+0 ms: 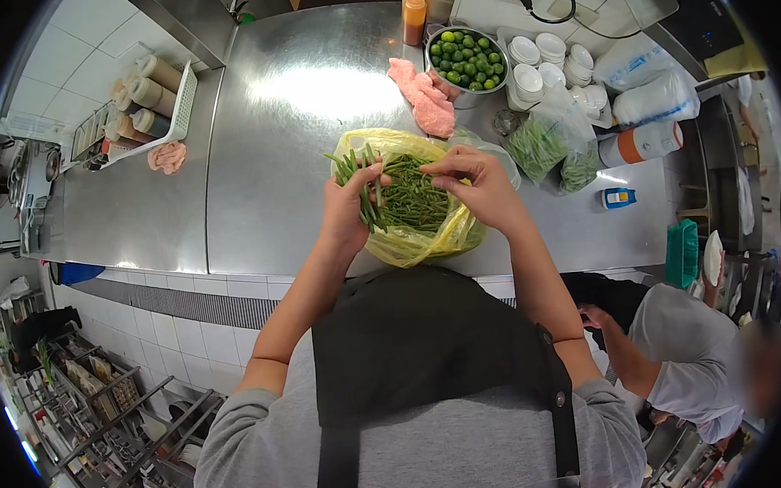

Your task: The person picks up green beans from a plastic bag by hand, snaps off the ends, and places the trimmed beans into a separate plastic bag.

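My left hand (352, 209) is closed around a small bunch of long green beans (348, 168), which stick out past the thumb and fingers. Below and between my hands sits a yellow plastic bag (406, 250), its mouth spread wide. Inside it lies a heap of short green bean pieces (413, 199). My right hand (480, 184) hovers over the bag's right side with thumb and forefinger pinched together. Whatever is between those fingertips is too small to make out.
On the steel counter (273, 188) stand a bowl of limes (467, 59), stacked white cups (550, 48), bagged greens (540, 143) and a pink cloth (425, 101). A sauce-bottle basket (182, 105) is at left. Another person (678, 335) is at lower right.
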{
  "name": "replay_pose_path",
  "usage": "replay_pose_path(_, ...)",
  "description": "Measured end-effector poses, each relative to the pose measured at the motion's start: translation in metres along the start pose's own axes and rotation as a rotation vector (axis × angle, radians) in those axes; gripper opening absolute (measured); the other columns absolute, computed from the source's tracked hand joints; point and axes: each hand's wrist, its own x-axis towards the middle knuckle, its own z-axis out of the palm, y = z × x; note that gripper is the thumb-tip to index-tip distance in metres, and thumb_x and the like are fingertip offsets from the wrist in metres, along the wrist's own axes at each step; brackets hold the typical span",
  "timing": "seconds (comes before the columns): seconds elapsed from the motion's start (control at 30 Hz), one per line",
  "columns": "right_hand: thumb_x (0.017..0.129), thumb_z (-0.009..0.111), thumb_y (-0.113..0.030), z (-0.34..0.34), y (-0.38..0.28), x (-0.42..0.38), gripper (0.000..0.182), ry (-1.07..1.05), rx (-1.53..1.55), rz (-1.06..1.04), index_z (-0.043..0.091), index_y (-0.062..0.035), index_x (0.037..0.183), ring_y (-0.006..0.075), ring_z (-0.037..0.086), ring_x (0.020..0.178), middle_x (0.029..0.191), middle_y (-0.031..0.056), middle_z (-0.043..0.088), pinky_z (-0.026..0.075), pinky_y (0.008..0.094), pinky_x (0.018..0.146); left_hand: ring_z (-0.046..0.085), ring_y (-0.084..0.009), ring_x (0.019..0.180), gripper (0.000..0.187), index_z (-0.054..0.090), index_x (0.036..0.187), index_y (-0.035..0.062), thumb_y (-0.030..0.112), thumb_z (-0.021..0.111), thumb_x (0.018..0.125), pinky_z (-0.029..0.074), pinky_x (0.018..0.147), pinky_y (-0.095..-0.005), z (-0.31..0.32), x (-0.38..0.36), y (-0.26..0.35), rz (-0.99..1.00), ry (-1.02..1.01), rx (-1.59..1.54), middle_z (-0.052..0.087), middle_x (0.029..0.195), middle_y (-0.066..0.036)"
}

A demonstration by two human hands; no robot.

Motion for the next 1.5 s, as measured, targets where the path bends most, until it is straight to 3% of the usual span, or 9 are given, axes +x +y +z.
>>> replay_pose_path(0.13,0.084,0.067,0.001,0.017,0.008,-0.002,0.025,-0.006,0.041,0.001,0.073,-0.0006,0.108,0.023,0.065,0.092,0.099,0.0108,0.066,0.051,0.0331,0.081,0.049,-0.007,0.063,0.012,0.058,0.1,0.0048,0.016,0.062,0.096,0.042,0.054,-0.0228,-0.009,0.003,-0.009,-0.214,-0.082,-0.251,0.054,0.073,0.001)
replay_pose_path(0.23,0.084,0.065,0.006,0.029,0.037,-0.004,0.025,0.041,-0.308,-0.07,0.072,-0.0004,0.107,0.0279,0.064,0.095,0.104,0.014,0.063,0.05,0.0352,0.084,0.047,-0.0072,0.06,0.015,0.052,0.091,0.0083,0.018,0.061,0.097,0.04,0.052,-0.023,-0.01,0.002,-0.014,-0.234,-0.125,-0.279,0.048,0.069,0.002)
replay_pose_path(0.33,0.081,0.065,0.003,0.031,0.053,-0.012,0.021,-0.012,-0.561,0.105,0.068,0.0013,0.101,0.0412,0.061,0.099,0.101,0.0204,0.063,0.048,0.0461,0.091,0.045,-0.0073,0.055,0.025,0.048,0.085,0.0114,0.024,0.065,0.098,0.039,0.049,-0.0227,-0.007,-0.005,-0.012,-0.194,-0.085,-0.146,0.047,0.066,0.002)
replay_pose_path(0.53,0.084,0.066,-0.004,0.028,0.052,-0.01,0.011,-0.014,-0.546,0.086,0.067,-0.0003,0.094,0.0386,0.062,0.096,0.096,0.0179,0.063,0.049,0.045,0.087,0.047,-0.0071,0.049,0.024,0.06,0.092,0.0089,0.029,0.072,0.094,0.041,0.045,-0.0219,-0.006,-0.005,-0.016,-0.154,0.01,-0.039,0.061,0.071,-0.002)
replay_pose_path(0.7,0.088,0.069,-0.009,0.025,0.024,0.001,0.01,0.217,-0.085,0.014,0.065,0.0006,0.088,0.022,0.063,0.078,0.09,0.0103,0.062,0.05,0.034,0.068,0.044,-0.0052,0.05,0.023,0.071,0.107,0.0028,0.022,0.071,0.094,0.04,0.046,-0.0213,-0.001,-0.004,-0.023,-0.049,-0.066,0.215,0.072,0.091,-0.007)
replay_pose_path(0.9,0.092,0.07,-0.012,0.024,0.017,0.008,0.014,0.068,0.473,0.114,0.071,0.0025,0.096,0.0088,0.061,0.07,0.086,0.0049,0.07,0.05,0.0254,0.066,0.051,-0.0029,0.054,0.025,0.074,0.11,0.0013,0.014,0.076,0.089,0.042,0.047,-0.0204,0.009,-0.009,-0.022,0.033,-0.184,0.401,0.074,0.089,-0.004)
replay_pose_path(1.33,0.093,0.071,-0.015,0.025,0.019,0.006,0.015,0.091,0.519,0.213,0.066,-0.0014,0.087,0.0054,0.056,0.065,0.074,-0.0007,0.064,0.044,0.0221,0.059,0.058,-0.0041,0.056,0.017,0.074,0.099,-0.0001,0.014,0.075,0.091,0.043,0.046,-0.0202,0.008,-0.002,-0.019,0.101,-0.186,0.483,0.074,0.081,-0.007)
replay_pose_path(1.4,0.093,0.072,-0.016,0.021,0.012,0.003,0.015,0.007,0.98,0.301,0.066,-0.0028,0.088,0.0051,0.054,0.065,0.074,-0.0015,0.062,0.042,0.0215,0.061,0.058,-0.004,0.057,0.017,0.074,0.1,-0.0001,0.014,0.075,0.091,0.043,0.046,-0.02,0.006,-0.001,-0.019,0.106,-0.195,0.497,0.074,0.081,-0.007)
replay_pose_path(1.5,0.091,0.073,-0.016,0.023,0.024,0.005,0.014,0.087,0.807,0.27,0.068,-0.0031,0.094,0.0069,0.058,0.07,0.077,-0.0017,0.063,0.046,0.0224,0.067,0.058,-0.0036,0.057,0.018,0.074,0.101,-0.0008,0.015,0.075,0.091,0.043,0.047,-0.0194,0.005,0.003,-0.019,0.119,-0.148,0.463,0.075,0.082,-0.006)
